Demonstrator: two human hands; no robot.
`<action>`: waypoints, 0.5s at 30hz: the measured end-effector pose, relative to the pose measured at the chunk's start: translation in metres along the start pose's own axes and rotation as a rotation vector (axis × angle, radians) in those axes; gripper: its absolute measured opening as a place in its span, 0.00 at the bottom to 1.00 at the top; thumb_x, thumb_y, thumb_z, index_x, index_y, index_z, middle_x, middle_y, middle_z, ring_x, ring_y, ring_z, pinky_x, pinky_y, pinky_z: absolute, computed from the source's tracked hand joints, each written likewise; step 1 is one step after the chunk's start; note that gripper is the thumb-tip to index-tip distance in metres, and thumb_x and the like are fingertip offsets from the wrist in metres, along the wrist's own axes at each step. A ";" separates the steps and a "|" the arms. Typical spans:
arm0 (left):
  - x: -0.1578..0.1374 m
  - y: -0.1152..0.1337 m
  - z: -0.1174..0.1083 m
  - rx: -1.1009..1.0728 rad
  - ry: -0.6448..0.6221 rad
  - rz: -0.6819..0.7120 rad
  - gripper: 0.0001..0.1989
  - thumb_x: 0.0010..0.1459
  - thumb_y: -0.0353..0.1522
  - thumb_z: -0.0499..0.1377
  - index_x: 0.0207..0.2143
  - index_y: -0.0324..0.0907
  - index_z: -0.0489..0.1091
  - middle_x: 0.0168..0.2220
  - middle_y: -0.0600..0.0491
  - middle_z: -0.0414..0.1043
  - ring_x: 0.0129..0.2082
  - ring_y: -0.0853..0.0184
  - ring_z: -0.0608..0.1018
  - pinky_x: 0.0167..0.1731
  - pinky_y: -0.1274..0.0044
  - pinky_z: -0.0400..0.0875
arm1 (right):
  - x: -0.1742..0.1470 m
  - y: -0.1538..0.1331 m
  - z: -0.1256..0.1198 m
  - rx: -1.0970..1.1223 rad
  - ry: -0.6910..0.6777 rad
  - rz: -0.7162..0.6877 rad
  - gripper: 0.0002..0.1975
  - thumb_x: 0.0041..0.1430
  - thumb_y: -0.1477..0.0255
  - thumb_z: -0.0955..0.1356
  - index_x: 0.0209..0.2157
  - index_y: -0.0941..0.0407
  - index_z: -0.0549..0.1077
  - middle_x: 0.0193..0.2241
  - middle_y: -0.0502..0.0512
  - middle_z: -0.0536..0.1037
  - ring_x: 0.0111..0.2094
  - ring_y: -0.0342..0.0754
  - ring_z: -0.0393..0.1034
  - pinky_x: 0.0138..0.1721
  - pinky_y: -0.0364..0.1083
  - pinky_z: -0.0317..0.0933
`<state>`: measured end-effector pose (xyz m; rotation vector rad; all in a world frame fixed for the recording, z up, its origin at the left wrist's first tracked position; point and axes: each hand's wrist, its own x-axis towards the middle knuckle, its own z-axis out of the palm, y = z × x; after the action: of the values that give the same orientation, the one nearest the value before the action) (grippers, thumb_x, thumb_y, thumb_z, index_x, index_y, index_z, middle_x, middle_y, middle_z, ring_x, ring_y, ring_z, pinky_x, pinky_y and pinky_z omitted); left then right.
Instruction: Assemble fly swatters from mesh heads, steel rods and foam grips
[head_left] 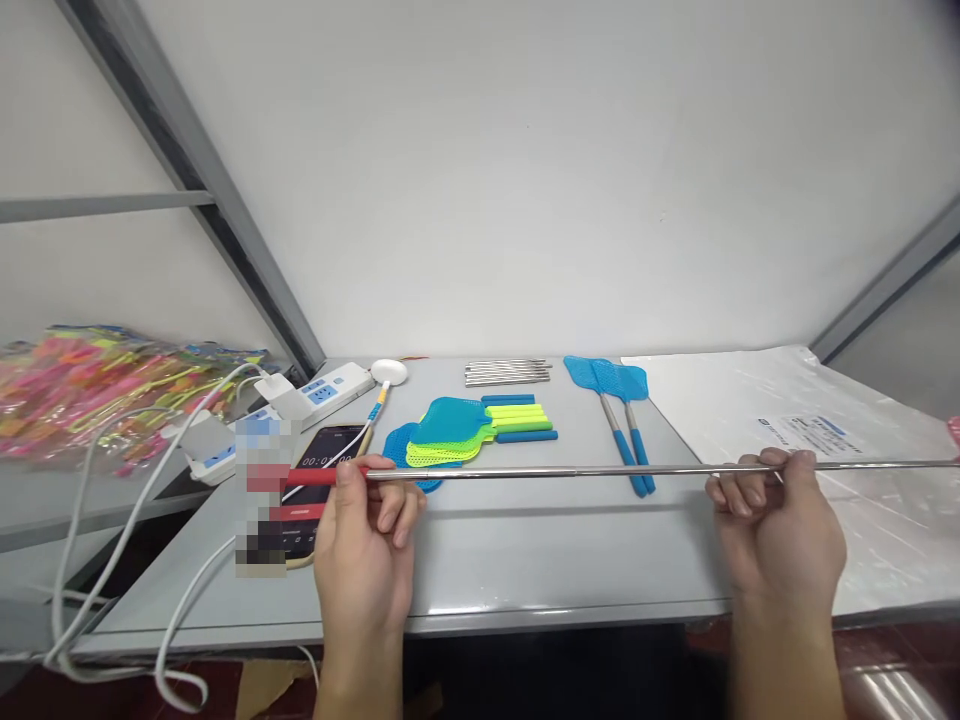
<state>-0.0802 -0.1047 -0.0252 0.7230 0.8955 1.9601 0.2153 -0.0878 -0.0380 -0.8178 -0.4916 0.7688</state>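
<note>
Held level above the table is a telescopic fly swatter (510,472), its thin metal rod pulled out long. My left hand (371,530) is closed round its red handle (322,477), where the handle meets the rod. Farther along, my right hand (776,520) pinches the rod between thumb and fingers. The rod runs out past the right edge of view, where a bit of red (954,430) shows; the head itself cannot be made out. Behind the rod lie blue and yellow-green swatter heads (450,420) in a stack, with matching handle grips (521,425) beside them.
Several metal rods (508,372) lie at the back. Two blue fly swatters (626,420) rest left of a white plastic bag (720,400). At left are a phone (330,450), a power strip (330,390), white cables (135,500), a round white device (389,373) and bagged colourful items (127,400).
</note>
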 end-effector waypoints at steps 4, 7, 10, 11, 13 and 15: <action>-0.012 -0.015 0.012 -0.016 -0.014 -0.104 0.13 0.62 0.41 0.57 0.34 0.40 0.69 0.17 0.63 0.52 0.14 0.79 0.57 0.22 0.81 0.62 | -0.019 0.010 0.017 -0.091 -0.149 0.039 0.11 0.61 0.61 0.66 0.33 0.55 0.70 0.15 0.43 0.63 0.15 0.39 0.53 0.21 0.42 0.56; -0.016 -0.017 0.014 -0.049 -0.014 -0.138 0.13 0.63 0.42 0.56 0.34 0.41 0.69 0.18 0.63 0.53 0.14 0.79 0.57 0.21 0.81 0.62 | -0.040 0.020 0.034 -0.073 -0.289 0.118 0.13 0.62 0.59 0.65 0.32 0.55 0.71 0.15 0.44 0.63 0.15 0.39 0.55 0.22 0.43 0.57; -0.015 -0.007 0.009 -0.044 0.037 -0.053 0.12 0.63 0.40 0.56 0.34 0.40 0.70 0.17 0.63 0.51 0.14 0.79 0.57 0.24 0.81 0.64 | -0.051 0.025 0.041 -0.048 -0.333 0.157 0.13 0.60 0.60 0.68 0.33 0.56 0.72 0.14 0.42 0.60 0.16 0.38 0.55 0.22 0.42 0.56; -0.015 -0.003 0.006 -0.036 0.039 -0.033 0.12 0.64 0.39 0.56 0.34 0.39 0.71 0.17 0.63 0.50 0.14 0.79 0.57 0.24 0.81 0.64 | -0.052 0.024 0.042 -0.043 -0.325 0.171 0.13 0.58 0.60 0.69 0.33 0.57 0.73 0.14 0.41 0.58 0.16 0.38 0.54 0.23 0.42 0.56; -0.016 0.004 0.003 -0.031 0.035 -0.010 0.12 0.64 0.38 0.55 0.35 0.38 0.71 0.17 0.63 0.50 0.14 0.79 0.57 0.23 0.81 0.62 | -0.050 0.021 0.041 -0.025 -0.287 0.195 0.13 0.57 0.60 0.70 0.33 0.57 0.73 0.14 0.41 0.57 0.16 0.37 0.53 0.23 0.41 0.56; -0.017 0.009 0.001 -0.038 0.035 0.000 0.12 0.65 0.37 0.54 0.35 0.38 0.71 0.17 0.63 0.50 0.14 0.79 0.57 0.23 0.81 0.62 | -0.045 0.016 0.038 -0.001 -0.231 0.188 0.14 0.58 0.60 0.70 0.33 0.58 0.73 0.14 0.40 0.56 0.16 0.36 0.51 0.23 0.41 0.55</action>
<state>-0.0753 -0.1222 -0.0200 0.6689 0.8764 1.9898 0.1555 -0.0978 -0.0324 -0.7869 -0.6268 1.0441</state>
